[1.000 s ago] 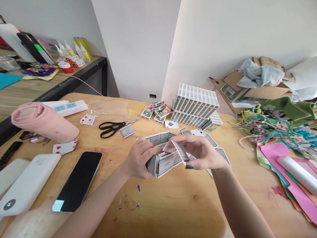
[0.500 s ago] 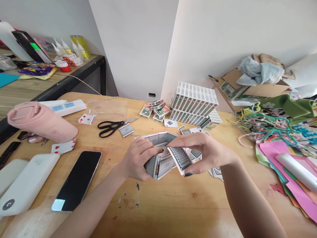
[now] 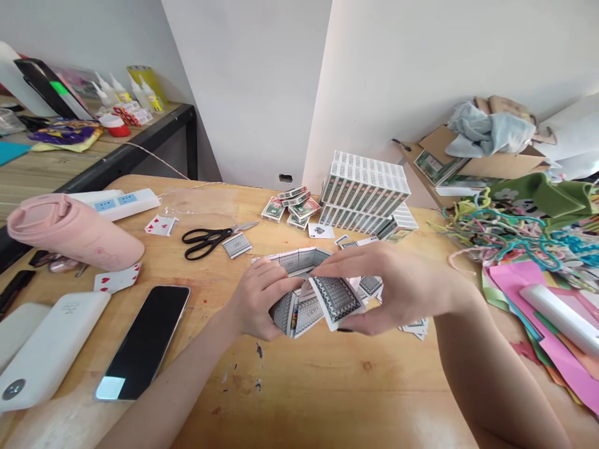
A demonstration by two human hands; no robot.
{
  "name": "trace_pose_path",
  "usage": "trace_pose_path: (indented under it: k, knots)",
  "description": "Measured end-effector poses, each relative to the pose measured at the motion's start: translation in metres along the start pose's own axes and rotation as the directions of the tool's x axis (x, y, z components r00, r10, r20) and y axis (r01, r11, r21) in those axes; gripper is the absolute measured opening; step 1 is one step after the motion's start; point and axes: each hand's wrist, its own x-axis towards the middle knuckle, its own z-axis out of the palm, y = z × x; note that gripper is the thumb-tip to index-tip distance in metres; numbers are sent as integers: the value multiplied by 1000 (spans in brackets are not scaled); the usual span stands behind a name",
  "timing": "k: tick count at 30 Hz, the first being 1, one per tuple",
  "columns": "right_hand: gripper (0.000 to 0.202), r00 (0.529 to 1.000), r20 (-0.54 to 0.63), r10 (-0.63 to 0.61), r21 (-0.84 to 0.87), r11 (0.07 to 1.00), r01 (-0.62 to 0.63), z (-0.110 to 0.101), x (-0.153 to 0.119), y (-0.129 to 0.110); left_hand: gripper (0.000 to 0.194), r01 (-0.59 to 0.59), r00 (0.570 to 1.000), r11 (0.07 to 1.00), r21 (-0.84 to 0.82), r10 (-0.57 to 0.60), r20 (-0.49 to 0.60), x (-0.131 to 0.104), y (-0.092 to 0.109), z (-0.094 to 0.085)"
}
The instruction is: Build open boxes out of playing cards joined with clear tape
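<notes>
My left hand (image 3: 259,299) is closed around the left side of a hollow, many-sided ring of folded playing cards (image 3: 309,313), with grey patterned backs facing out. Between the thumb and fingers of my right hand (image 3: 397,280) is a single playing card (image 3: 333,299), tilted, its patterned back toward me. That card overlaps the near right side of the ring; whether they touch there I cannot tell. Loose cards (image 3: 415,327) lie beneath and beside my right hand, partly hidden by it. Black-handled scissors (image 3: 208,240) and a small folded card (image 3: 237,246) rest beyond my left hand.
Stacked card boxes (image 3: 362,193) stand at the back, with several loose packs (image 3: 296,209) beside them. On the left are a phone (image 3: 145,343), a white power bank (image 3: 58,349) and a pink tumbler (image 3: 77,234). Pipe cleaners (image 3: 510,231) and coloured sheets (image 3: 524,293) cover the right side.
My right hand has turned slightly, and the card in it has shifted a little left and now shows its back more squarely. My left hand keeps its grip on the ring.
</notes>
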Motion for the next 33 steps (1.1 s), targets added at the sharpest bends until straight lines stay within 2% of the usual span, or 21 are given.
trace_pose_path:
  k: [3,8,12,15,18,22,27,33]
  knots:
    - [49,990,-108,89,-155,982,-105,14,0,-16,42,8,1000,1000,3,-8,-7,-2,-1,0]
    - [57,987,-157,30,-324,943,-80,37,-1,-10,44,21,999,1000,-14,-21,-32,-1,-4,1]
    - [45,971,-232,61,-351,926,-142,41,3,-1,41,31,999,1000,-7,-31,-17,1,-2,1]
    - [31,954,-285,97,-383,900,-206,40,8,-3,38,31,999,1000,-4,-31,-25,1,-1,2]
    - [25,950,-299,86,-419,883,-212,37,12,-7,38,32,999,999,-20,-33,-29,0,-1,3]
    - [29,962,-266,61,-414,894,-171,31,16,-8,40,32,999,999,-34,-33,-27,0,-2,4]
    - [31,971,-223,89,-359,918,-167,27,19,-7,43,38,999,999,-37,-39,-32,0,-2,6]
    - [22,957,-253,140,-267,941,-208,27,22,-1,40,48,999,998,-51,-49,-17,0,-2,6]
